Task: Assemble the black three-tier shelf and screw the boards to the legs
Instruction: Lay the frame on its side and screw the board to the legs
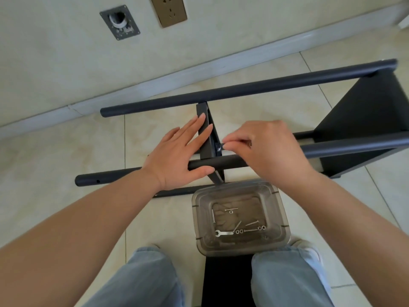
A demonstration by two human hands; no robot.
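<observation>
Left hand [177, 149], fingers straight, presses flat against the middle board [205, 131] and a tubular leg [221, 163]; right hand [263, 147] pinches a screw [219, 148] at the board's bracket. The black shelf frame [363, 120] lies sideways on the tiled floor [66, 156], just beyond a clear hardware box [240, 218] holding a wrench [223, 233].

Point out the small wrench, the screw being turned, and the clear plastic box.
Wrench [223, 233], head view, on its flat handle inside the box.
Screw [219, 148], head view, on its silver head at the middle board.
Clear plastic box [277, 209], head view, on its right wall.
</observation>
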